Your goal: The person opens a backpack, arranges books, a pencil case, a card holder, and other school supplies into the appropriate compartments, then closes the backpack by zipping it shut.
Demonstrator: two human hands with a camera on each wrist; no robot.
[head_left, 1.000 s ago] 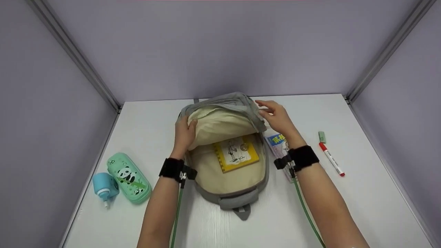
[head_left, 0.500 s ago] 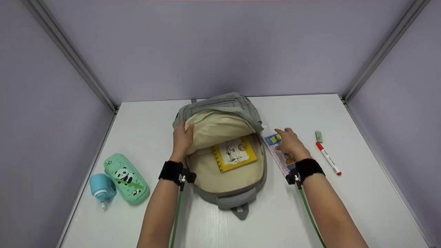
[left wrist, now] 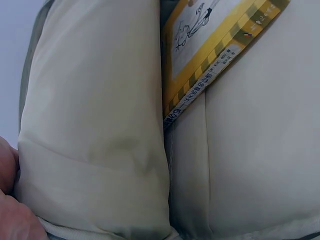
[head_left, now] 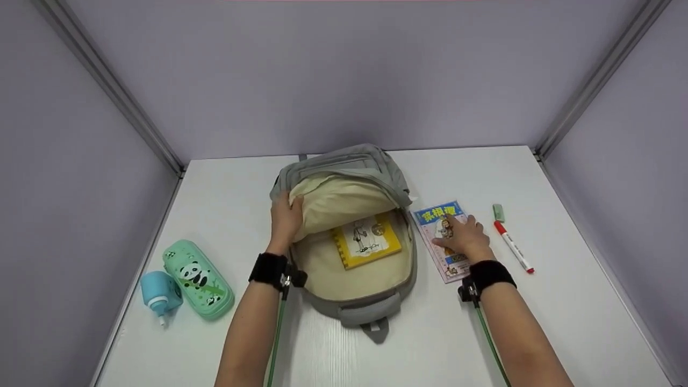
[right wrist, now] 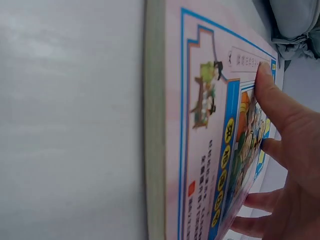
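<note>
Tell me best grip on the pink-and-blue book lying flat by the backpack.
Probably its long right edge, from the marker side: the book lies flat on the table, and the backpack crowds its left edge. The right hand already rests on the cover; slide fingers under the free edge, thumb on top.

We see two bare forearms with no sleeves. Each wrist wears a wide black band (head_left: 267,268), the other band (head_left: 489,274) matching it, with a small black and metal fitting clipped on. A thin green cable (head_left: 277,338) trails back along each arm.
</note>
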